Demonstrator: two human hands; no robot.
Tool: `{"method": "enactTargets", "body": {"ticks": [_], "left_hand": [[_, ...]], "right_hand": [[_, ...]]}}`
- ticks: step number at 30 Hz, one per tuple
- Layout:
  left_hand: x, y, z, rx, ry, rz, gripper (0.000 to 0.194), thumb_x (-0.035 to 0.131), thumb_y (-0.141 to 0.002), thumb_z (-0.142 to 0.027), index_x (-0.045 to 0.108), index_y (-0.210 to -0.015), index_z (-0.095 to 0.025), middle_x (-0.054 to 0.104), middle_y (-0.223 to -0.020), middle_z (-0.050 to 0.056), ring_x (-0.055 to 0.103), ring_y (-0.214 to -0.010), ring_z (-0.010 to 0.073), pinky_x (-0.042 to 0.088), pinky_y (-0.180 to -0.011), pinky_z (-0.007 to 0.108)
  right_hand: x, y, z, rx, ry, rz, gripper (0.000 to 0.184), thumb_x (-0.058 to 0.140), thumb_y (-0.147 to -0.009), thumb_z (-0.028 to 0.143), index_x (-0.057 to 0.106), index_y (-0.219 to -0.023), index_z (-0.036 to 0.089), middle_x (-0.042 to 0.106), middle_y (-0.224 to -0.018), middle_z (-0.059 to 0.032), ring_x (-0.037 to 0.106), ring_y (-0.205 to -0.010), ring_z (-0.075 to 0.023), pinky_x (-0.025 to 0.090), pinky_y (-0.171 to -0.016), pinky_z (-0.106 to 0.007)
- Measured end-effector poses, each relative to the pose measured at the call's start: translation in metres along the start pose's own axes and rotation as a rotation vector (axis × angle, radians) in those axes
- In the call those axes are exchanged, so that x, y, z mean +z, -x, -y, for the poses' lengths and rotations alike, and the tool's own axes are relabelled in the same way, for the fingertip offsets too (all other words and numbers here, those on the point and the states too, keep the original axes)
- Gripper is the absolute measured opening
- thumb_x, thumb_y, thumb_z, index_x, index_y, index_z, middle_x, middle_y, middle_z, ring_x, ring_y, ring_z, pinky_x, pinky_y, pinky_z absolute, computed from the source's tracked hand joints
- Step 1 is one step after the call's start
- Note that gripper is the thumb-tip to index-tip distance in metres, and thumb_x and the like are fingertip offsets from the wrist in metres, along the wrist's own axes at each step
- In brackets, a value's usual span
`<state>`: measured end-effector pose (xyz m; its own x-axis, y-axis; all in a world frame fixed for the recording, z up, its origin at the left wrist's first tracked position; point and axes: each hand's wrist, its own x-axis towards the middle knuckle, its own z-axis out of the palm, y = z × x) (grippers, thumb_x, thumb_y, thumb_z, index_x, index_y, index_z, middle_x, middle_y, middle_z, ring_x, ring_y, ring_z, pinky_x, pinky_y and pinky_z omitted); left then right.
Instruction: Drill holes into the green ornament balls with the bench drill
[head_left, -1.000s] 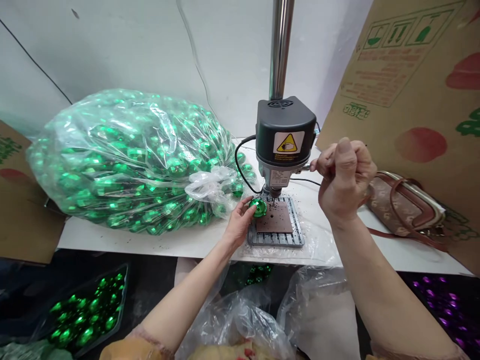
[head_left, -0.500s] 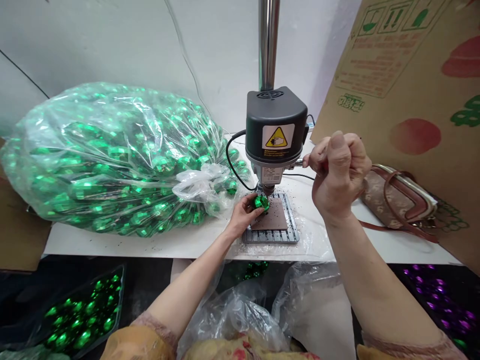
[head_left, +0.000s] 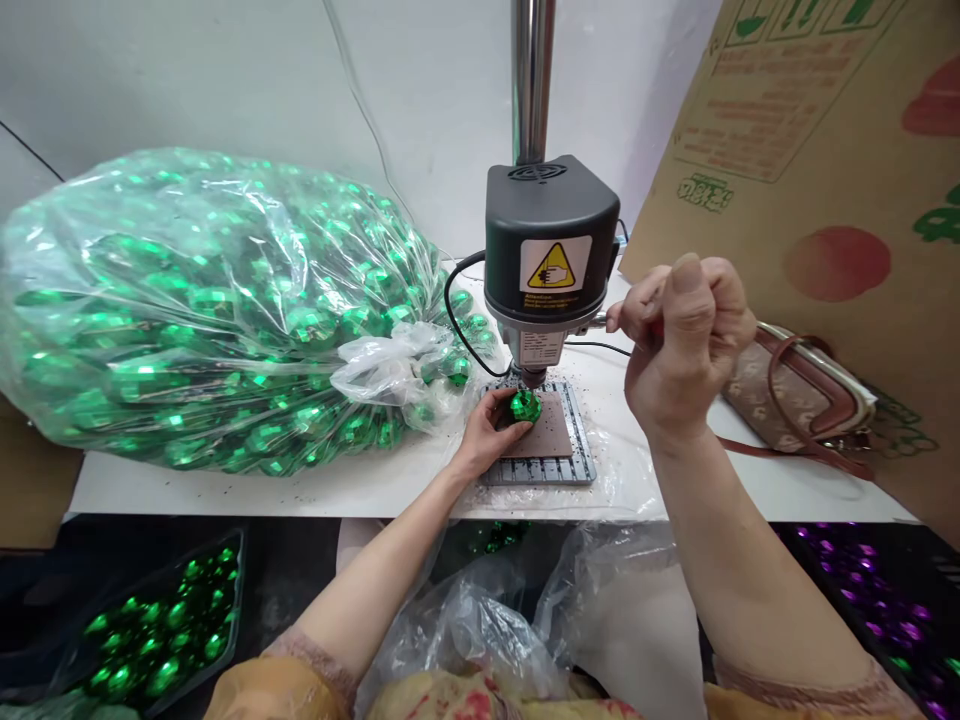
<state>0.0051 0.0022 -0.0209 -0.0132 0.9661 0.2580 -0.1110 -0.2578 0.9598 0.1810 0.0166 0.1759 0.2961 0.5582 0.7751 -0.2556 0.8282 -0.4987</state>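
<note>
Under the chuck of a black bench drill press (head_left: 551, 240), my left hand (head_left: 487, 432) grips a shiny green faceted ball (head_left: 526, 405) between thumb and fingers. The ball is over a brown square board (head_left: 551, 430) on the grey slotted base (head_left: 583, 440). Whether the drill bit touches the ball I cannot tell. My right hand (head_left: 686, 335), raised to the right of the motor housing, is closed around the drill press's feed lever (head_left: 598, 321); most of the lever is hidden by the fingers.
A big clear bag of green balls (head_left: 225, 320) lies on the white table (head_left: 300, 495) at left. A handbag (head_left: 799, 390) leans by a cardboard box (head_left: 810, 180) at right. Below the edge are a tray of green balls (head_left: 169, 620) and purple balls (head_left: 870, 590).
The view has shifted slightly. The green ball has turned or moved a little under the chuck, still in my left hand. My right hand stays closed on the lever.
</note>
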Motion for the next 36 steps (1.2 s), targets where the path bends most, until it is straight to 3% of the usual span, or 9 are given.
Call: {"method": "enactTargets", "body": {"ticks": [7,12,20,36], "left_hand": [[-0.002,0.000,-0.004,-0.025,0.021,0.031,0.063,0.094,-0.067,-0.040,0.064,-0.118,-0.019,0.072,-0.114,0.010,0.070,-0.108,0.0256,0.052,-0.105,0.045],[0.003,0.005,-0.015,-0.005,-0.105,0.088,0.061,0.091,-0.071,-0.040,0.064,-0.122,-0.018,0.071,-0.116,0.009,0.068,-0.111,0.0253,0.051,-0.105,0.044],[0.016,0.008,-0.018,-0.033,-0.141,0.013,0.057,0.090,-0.071,-0.049,0.066,-0.113,-0.018,0.073,-0.103,0.007,0.069,-0.097,0.0227,0.054,-0.094,0.039],[0.017,0.008,-0.014,-0.043,-0.111,0.011,0.061,0.089,-0.070,-0.050,0.063,-0.115,-0.018,0.070,-0.107,0.008,0.067,-0.102,0.0241,0.052,-0.096,0.040]], "right_hand": [[0.001,0.001,-0.001,-0.017,-0.012,-0.023,0.042,0.064,-0.090,0.042,0.041,-0.062,0.021,0.029,-0.049,0.0088,0.038,-0.046,-0.0054,0.037,-0.047,-0.026],[0.001,0.003,0.002,0.015,0.011,-0.024,0.044,0.064,-0.090,0.046,0.040,-0.062,0.021,0.029,-0.049,0.0078,0.039,-0.048,-0.0052,0.038,-0.049,-0.025],[-0.001,0.002,0.000,0.033,0.043,-0.017,0.047,0.064,-0.088,0.051,0.039,-0.061,0.022,0.033,-0.048,0.0082,0.034,-0.046,-0.0053,0.038,-0.049,-0.026],[0.004,0.015,-0.007,-0.050,0.006,-0.145,0.055,0.066,-0.085,0.038,0.028,-0.049,0.019,0.023,-0.041,0.0081,0.029,-0.037,-0.0040,0.029,-0.042,-0.025]]}}
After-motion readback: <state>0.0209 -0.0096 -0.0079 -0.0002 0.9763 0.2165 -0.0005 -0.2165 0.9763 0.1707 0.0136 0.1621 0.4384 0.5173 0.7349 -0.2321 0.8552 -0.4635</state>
